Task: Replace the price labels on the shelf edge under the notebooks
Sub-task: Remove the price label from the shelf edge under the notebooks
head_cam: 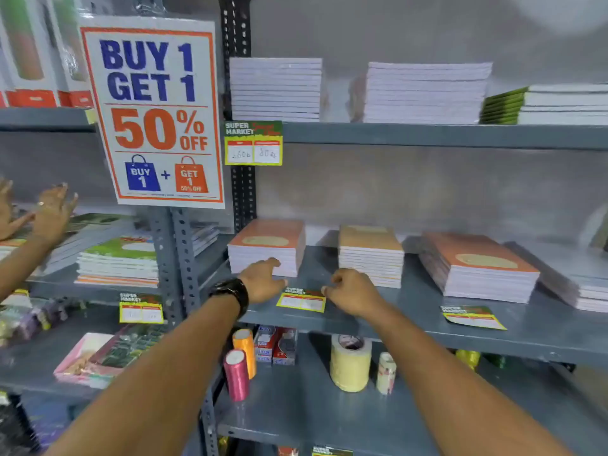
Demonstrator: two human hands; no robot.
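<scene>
Fingers of the left hand [263,280] spread loosely, fingertips against the front of the leftmost notebook stack [267,246] and thumb near the left end of a price label [301,299]. That label lies flat on the middle shelf [411,320], near its front edge, between both hands. At its right end, the right hand [353,291] curls its fingers together, seemingly pinching the label's corner. Farther right, another label [472,316] lies on the same shelf.
</scene>
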